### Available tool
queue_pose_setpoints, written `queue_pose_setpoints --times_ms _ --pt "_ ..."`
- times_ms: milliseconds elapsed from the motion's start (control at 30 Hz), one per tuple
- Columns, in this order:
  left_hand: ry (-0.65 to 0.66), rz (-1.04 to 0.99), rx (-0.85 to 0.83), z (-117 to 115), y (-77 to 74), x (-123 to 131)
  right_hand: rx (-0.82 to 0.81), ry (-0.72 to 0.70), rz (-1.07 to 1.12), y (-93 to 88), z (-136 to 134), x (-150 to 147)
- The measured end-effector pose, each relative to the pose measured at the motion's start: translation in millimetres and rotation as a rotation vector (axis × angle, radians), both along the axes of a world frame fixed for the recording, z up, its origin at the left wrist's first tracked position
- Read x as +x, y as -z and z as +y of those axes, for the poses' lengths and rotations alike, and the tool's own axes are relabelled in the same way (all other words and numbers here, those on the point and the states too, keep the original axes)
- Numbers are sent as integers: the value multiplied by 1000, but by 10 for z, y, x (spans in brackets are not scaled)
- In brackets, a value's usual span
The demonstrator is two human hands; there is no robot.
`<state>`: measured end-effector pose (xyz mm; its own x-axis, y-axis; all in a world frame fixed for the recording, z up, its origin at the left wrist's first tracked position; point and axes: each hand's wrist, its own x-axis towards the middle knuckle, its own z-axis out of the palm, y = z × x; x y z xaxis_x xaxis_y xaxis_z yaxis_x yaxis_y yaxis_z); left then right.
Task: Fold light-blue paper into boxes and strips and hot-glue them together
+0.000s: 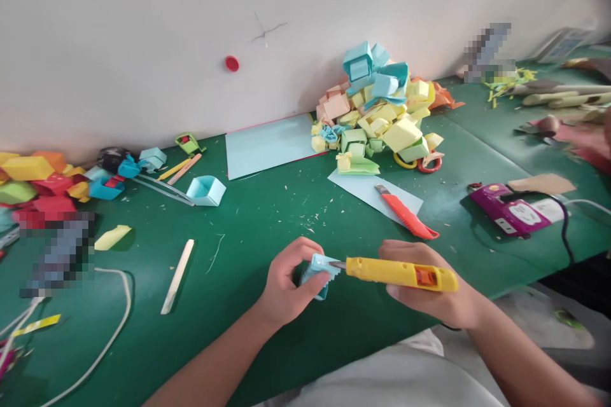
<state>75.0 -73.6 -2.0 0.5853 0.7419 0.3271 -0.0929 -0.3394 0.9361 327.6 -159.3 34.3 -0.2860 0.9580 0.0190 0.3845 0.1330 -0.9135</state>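
My left hand (292, 283) is closed around a small folded light-blue paper piece (312, 276) with stepped edges, the thumb pressing on its side. In my right hand (424, 296) is a yellow glue gun (389, 271) with an orange part on its body. Its metal nozzle points left and meets, or nearly meets, the upper edge of the blue paper; exact contact is hard to tell. Beyond my hands, a red utility knife (408, 211) lies on a light-blue paper sheet (351, 189).
A heap of folded paper boxes (377, 114) stands against the wall, with scissors (428, 163) at its base. A purple power strip (510, 208) lies right. On the left are a blue paper box (206, 191), a pale stick (177, 276), a white cable (126, 305) and coloured boxes (38, 181).
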Motion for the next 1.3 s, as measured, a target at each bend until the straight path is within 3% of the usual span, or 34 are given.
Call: queue_pose_setpoints --times_ms 733,1300 --pt "7 1 5 3 7 10 9 -71 -3 10 -51 47" --pt "-7 1 22 -1 2 8 93 35 31 28 -43 48"
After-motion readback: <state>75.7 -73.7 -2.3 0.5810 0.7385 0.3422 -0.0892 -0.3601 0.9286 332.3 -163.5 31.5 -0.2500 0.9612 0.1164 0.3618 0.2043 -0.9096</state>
